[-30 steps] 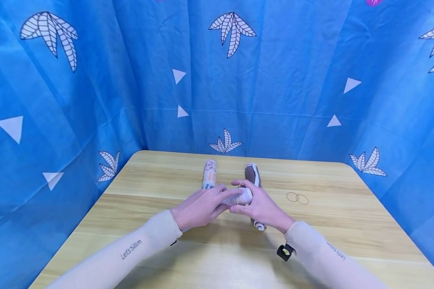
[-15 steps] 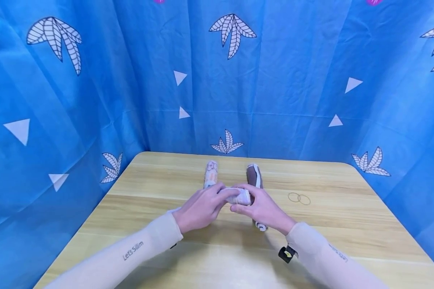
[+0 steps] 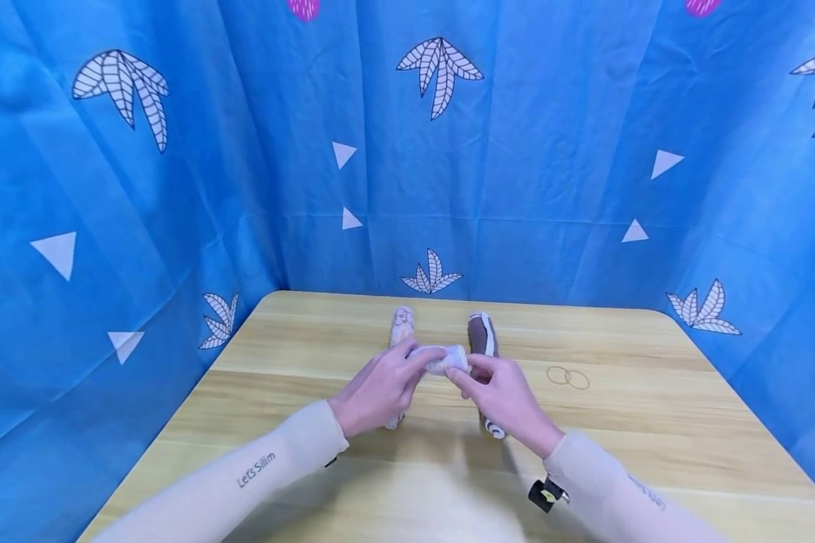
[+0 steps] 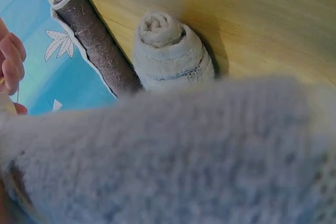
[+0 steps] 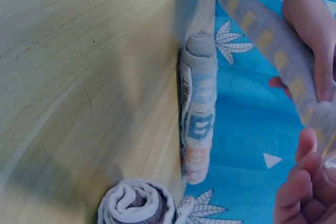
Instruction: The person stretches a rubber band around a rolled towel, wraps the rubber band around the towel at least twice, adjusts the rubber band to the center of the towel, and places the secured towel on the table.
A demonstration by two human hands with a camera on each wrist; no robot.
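Fingers have drawn together on the right hand (image 3: 505,392): spread around the end of the held roll (image 3: 450,360) half a second ago, they are now bunched, thumb close in. So the roll sits slantwise between both hands, over the table (image 3: 299,460), the left hand (image 3: 376,385) wrapped round its far side, nearly closed. And the right? Bent fingers, by the look of the strand showing there, with hold of a band (image 5: 329,146); how firmly, nobody can tell.

Trouble could come right at that end! Too little overlap, and the band may slip off the edge; a careless fingertip, and it may snap back. Should the left slacken, the cloth could unwind or telescope. Watch the brown roll (image 3: 482,335) just beneath the right hand, too: a low elbowing wrist might knock it. Pale roll (image 3: 402,326) and two spare bands (image 3: 567,377) lie on the table, rings overlapping, easily muddled.
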